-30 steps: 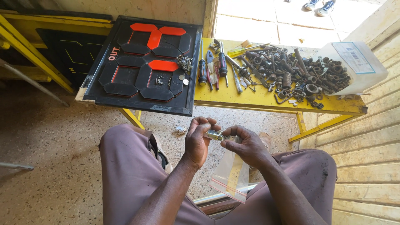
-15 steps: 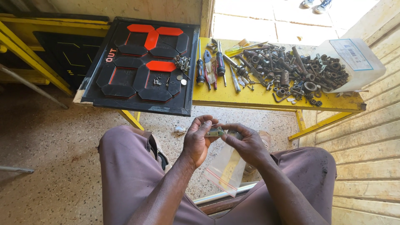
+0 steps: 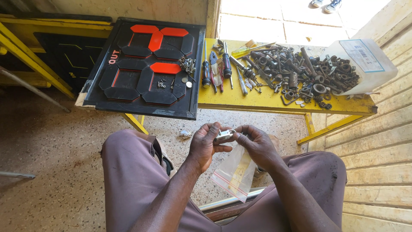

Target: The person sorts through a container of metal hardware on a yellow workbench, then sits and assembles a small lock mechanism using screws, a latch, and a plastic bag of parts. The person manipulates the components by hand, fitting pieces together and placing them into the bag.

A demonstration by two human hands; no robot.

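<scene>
I sit with both hands raised between my knees. My left hand (image 3: 205,145) pinches a small shiny metal part (image 3: 223,135) at its fingertips. My right hand (image 3: 257,146) meets it from the other side and touches the same part, while a clear plastic zip bag (image 3: 234,174) with a red seal line hangs down from under its fingers. In front of me a black display panel (image 3: 146,64) with red and black segments lies tilted across a yellow bench (image 3: 257,99).
On the bench lie screwdrivers and pliers (image 3: 219,68), a heap of rusty bolts, nuts and fittings (image 3: 309,71) and a tipped translucent plastic container (image 3: 365,64). A yellow metal frame (image 3: 30,64) stands at left, wooden planks (image 3: 377,163) at right, a metal rail (image 3: 223,202) below my legs.
The hands stay together on the small metal part with only slight finger shifts; the plastic bag now hangs lower below my right hand. The view has shifted a little.
</scene>
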